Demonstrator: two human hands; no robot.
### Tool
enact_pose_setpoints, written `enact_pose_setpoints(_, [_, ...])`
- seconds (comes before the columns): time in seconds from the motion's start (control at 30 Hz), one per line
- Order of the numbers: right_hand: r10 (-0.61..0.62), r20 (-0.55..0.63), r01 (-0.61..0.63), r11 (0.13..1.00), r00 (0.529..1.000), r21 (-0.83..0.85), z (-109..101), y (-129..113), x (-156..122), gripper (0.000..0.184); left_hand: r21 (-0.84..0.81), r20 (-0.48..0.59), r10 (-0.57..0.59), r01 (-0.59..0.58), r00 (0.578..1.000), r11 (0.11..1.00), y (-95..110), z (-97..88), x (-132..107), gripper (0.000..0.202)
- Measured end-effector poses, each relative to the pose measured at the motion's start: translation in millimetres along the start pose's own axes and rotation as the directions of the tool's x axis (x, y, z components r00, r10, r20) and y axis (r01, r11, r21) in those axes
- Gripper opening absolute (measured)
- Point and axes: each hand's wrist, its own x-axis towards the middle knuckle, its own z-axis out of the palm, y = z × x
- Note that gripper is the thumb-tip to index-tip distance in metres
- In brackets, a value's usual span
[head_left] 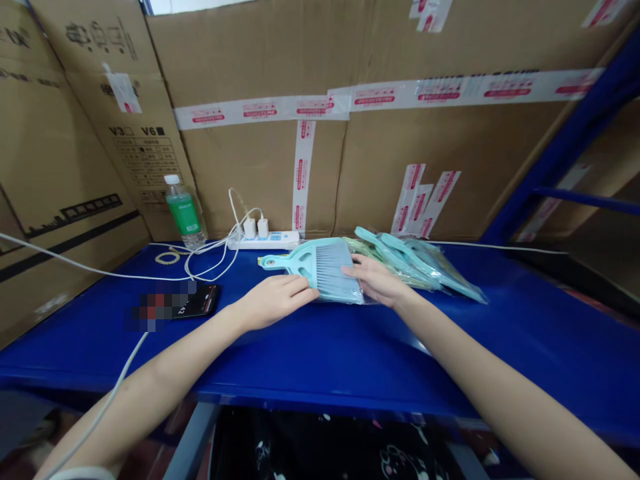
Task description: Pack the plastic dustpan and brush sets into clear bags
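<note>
A light-blue hand broom (333, 263), nested on a matching dustpan, lies at the middle of the blue table with its handle pointing left. Clear plastic film shows around its lower right edge. My left hand (283, 297) grips the near side of the set, close to where handle and bristles meet. At the bristle end, my right hand (373, 277) has the right edge between thumb and fingers; some of those fingers are hidden beneath. Just beyond the right hand lie several wrapped light-blue and green dustpan sets (420, 263), overlapping one another.
On the left are a phone (203, 300), a green-labelled bottle (185, 213) and a coil of yellowish tape or cord (169, 257). A white power strip (280, 240) with chargers sits at the back. White cables cross the blue table (325, 360). Taped cardboard (250, 167) walls the rear.
</note>
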Motion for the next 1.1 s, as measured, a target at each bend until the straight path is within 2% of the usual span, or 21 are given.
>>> enact_pose_setpoints(0.13, [-0.013, 0.012, 0.013, 0.999, 1.000, -0.031, -3, -3, 0, 0.037, 0.031, 0.086, -0.004, 0.002, 0.996, 1.000, -5, -3.4, 0, 0.029])
enact_pose_setpoints(0.43, [-0.020, 0.089, 0.028, 0.996, 0.996, -0.089, -11, -14, -6, 0.046, 0.081, 0.272, -0.124, 0.106, 0.954, 0.991, -8, -12.0, 1, 0.031])
enact_pose_setpoints(0.5, [-0.030, 0.102, 0.040, 0.994, 0.994, -0.102, -14, -17, -6, 0.047, 0.099, 0.312, -0.178, 0.155, 0.933, 0.983, -9, -13.1, 1, 0.034])
enact_pose_setpoints(0.67, [-0.058, 0.059, 0.065, 0.990, 0.997, -0.121, -26, -24, -5, 0.045, 0.189, 0.422, -0.334, 0.279, 0.843, 0.942, -13, -16.7, 0, 0.039])
enact_pose_setpoints(0.83, [-0.051, -0.001, 0.050, 0.989, 0.999, -0.138, -34, -30, -4, 0.041, 0.205, 0.416, -0.384, 0.326, 0.825, 0.923, -15, -19.9, 0, 0.037])
enact_pose_setpoints(0.97, [-0.080, 0.007, 0.080, 0.985, 0.997, -0.150, -40, -31, -4, 0.035, 0.210, 0.398, -0.448, 0.396, 0.801, 0.894, -12, -18.5, 2, 0.036])
enact_pose_setpoints(1.1, [-0.122, 0.006, 0.121, 0.979, 0.993, -0.165, -47, -30, -2, 0.031, 0.276, 0.278, -0.563, 0.496, 0.778, 0.823, -10, -20.7, 3, 0.031])
